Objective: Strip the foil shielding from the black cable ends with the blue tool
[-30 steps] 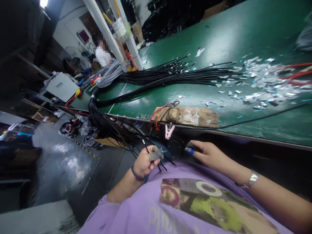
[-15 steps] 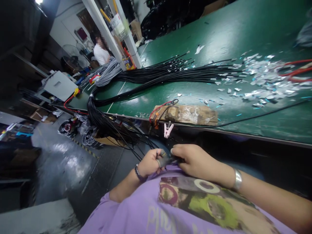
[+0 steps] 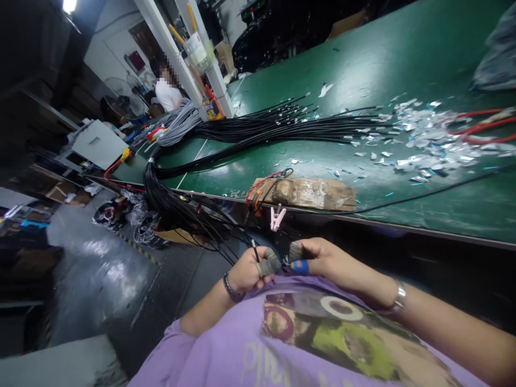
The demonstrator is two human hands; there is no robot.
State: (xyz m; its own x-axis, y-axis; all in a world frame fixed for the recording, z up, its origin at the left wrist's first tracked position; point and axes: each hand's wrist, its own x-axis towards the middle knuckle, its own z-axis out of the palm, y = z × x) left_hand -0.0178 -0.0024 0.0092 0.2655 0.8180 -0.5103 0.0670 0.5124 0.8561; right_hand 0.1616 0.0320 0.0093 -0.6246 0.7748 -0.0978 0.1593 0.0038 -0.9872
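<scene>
One cable (image 3: 256,252), clamped in the left hand (image 3: 262,267), points far, long axis leaning left! Right hand (image 3: 312,259) just beside, can't tell its grip.

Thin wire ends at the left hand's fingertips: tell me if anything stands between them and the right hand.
Nothing visible does: the right hand is right beside the thin wire ends. The pink clip sits at the edge of the green table, clear of them.
</scene>
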